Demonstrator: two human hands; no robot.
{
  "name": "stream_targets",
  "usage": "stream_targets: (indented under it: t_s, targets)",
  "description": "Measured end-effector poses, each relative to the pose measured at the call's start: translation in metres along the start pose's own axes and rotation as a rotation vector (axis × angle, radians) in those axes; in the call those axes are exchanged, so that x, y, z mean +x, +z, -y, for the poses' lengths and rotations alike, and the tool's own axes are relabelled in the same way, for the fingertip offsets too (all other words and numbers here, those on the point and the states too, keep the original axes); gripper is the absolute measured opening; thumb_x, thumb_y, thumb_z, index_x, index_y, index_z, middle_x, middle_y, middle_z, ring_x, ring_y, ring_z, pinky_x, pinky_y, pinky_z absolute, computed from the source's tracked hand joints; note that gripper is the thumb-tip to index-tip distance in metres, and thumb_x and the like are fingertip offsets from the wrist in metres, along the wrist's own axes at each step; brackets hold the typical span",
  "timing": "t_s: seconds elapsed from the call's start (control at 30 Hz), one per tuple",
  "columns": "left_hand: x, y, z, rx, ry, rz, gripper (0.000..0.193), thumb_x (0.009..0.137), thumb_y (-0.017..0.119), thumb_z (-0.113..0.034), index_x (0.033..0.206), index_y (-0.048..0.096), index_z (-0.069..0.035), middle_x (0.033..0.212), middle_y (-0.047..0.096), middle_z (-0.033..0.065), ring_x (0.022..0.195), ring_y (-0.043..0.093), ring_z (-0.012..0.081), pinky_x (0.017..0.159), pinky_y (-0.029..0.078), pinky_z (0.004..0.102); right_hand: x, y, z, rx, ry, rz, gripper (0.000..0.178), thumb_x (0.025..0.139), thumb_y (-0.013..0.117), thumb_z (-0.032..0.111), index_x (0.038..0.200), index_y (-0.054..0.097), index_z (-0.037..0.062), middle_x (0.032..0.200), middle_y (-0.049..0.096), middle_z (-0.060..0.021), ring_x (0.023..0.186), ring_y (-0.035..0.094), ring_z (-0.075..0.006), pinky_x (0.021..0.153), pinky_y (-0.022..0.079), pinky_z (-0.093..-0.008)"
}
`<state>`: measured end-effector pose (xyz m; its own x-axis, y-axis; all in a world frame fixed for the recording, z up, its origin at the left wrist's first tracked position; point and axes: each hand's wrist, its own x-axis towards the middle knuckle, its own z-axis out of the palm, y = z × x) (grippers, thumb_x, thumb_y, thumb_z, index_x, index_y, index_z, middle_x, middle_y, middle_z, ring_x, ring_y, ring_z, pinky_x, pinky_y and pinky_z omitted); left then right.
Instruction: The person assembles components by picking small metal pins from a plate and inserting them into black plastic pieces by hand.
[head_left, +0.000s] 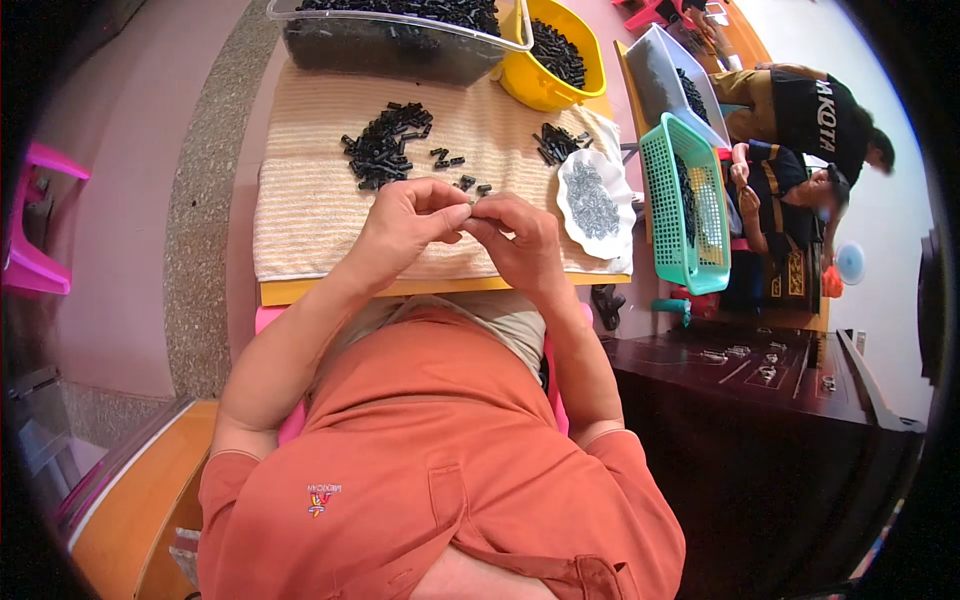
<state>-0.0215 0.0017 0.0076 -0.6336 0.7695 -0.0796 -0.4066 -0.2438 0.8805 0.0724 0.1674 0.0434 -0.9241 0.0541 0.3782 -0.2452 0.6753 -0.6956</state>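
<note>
My left hand [408, 222] and my right hand [520, 238] meet over the near part of a striped towel [310, 215], fingertips pinched together. Whatever sits between the fingertips is too small and covered to name. Just beyond my left hand lies a heap of short black tubular plastic parts [385, 145], with a few loose black parts [447, 160] beside it. To the right of my right hand, a white scalloped dish [612, 245] holds many tiny clear or silvery pieces [592, 195]. A smaller heap of black parts [558, 143] lies just past the dish.
At the towel's far edge stand a clear plastic bin [390, 52] and a yellow basin [535, 90], both holding black parts. A green basket [685, 272] and a whitish bin [655, 75] stand to the right. Two people [820, 115] are beyond them. A pink stool [35, 220] stands left.
</note>
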Motion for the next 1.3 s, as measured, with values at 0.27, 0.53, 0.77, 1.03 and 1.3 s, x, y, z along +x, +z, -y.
stream_targets:
  t_s: [0.27, 0.53, 0.77, 1.03, 1.3]
  targets:
    - [-0.003, 0.001, -0.003, -0.194, -0.101, 0.038, 0.016, 0.092, 0.071, -0.012, 0.104, 0.066, -0.003, 0.093, 0.071, 0.0054, 0.082, 0.068, 0.0124, 0.073, 0.058, 0.0255, -0.014, 0.007, -0.007, 0.178, 0.101, -0.102, 0.013, 0.082, 0.078, 0.003, 0.092, 0.069, 0.0008, 0.081, 0.068, -0.008, 0.069, 0.062, -0.015, 0.061, 0.048, -0.0271]
    - [-0.006, 0.005, -0.011, -0.273, -0.167, 0.013, 0.017, 0.092, 0.071, -0.012, 0.105, 0.065, -0.005, 0.095, 0.069, 0.0033, 0.082, 0.068, 0.0117, 0.07, 0.059, 0.0249, -0.017, 0.002, -0.006, 0.349, 0.091, -0.043, 0.016, 0.085, 0.072, -0.009, 0.099, 0.067, -0.004, 0.093, 0.068, -0.0062, 0.087, 0.066, -0.0108, 0.074, 0.053, -0.0231]
    - [-0.005, 0.005, -0.011, -0.209, -0.175, 0.074, 0.022, 0.089, 0.074, -0.012, 0.107, 0.062, -0.007, 0.097, 0.069, 0.0025, 0.088, 0.067, 0.0112, 0.074, 0.057, 0.0264, -0.02, 0.001, -0.006, 0.344, 0.202, -0.011, 0.024, 0.085, 0.073, -0.007, 0.108, 0.067, -0.0021, 0.095, 0.067, -0.005, 0.087, 0.064, -0.0098, 0.076, 0.052, -0.023]
    - [-0.006, 0.004, -0.006, -0.213, -0.189, 0.068, 0.023, 0.088, 0.074, -0.008, 0.106, 0.06, -0.005, 0.092, 0.069, 0.005, 0.085, 0.068, 0.0134, 0.071, 0.056, 0.0265, -0.013, -0.008, 0.009, 0.098, 0.021, 0.045, 0.03, 0.079, 0.078, -0.002, 0.107, 0.068, 0.0008, 0.094, 0.065, -0.0081, 0.074, 0.063, -0.0132, 0.062, 0.051, -0.0269]
    - [-0.003, 0.012, -0.013, -0.247, -0.186, 0.019, 0.019, 0.089, 0.072, -0.008, 0.105, 0.063, -0.001, 0.091, 0.069, 0.0079, 0.081, 0.07, 0.0158, 0.074, 0.059, 0.0284, -0.011, -0.059, 0.154, 0.172, -0.45, 0.066, 0.03, 0.076, 0.072, 0.009, 0.105, 0.071, 0.0014, 0.096, 0.067, -0.0155, 0.073, 0.067, -0.0272, 0.058, 0.054, -0.033]
